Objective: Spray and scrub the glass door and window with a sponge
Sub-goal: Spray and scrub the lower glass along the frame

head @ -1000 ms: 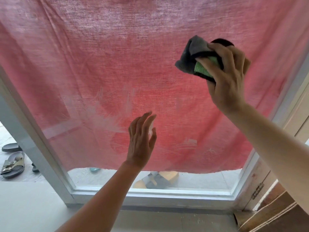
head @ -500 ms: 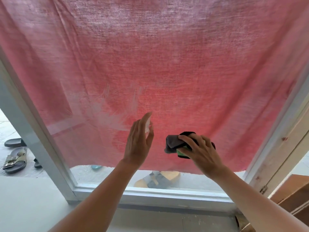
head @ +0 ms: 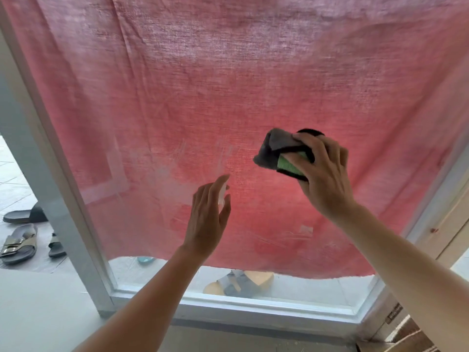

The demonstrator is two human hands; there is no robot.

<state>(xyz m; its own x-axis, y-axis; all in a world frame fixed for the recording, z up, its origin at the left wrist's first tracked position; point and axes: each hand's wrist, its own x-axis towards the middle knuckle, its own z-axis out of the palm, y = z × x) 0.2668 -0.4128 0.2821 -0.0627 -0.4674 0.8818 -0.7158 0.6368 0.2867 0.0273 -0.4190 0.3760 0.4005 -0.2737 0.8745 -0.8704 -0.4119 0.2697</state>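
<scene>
right hand (head: 327,179) grips sponge (head: 285,164) against glass door (head: 317,288) | left hand (head: 208,219) fingers straight

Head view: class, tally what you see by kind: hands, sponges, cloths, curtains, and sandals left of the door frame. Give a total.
Hands: 2 (left hand, right hand)
Sponges: 1 (green sponge, in the right grip)
Cloths: 1 (grey cloth)
Curtains: 1 (red curtain)
Sandals left of the frame: 3 (black slide, buckled sandal, dark sandal)
Total: 8
</scene>
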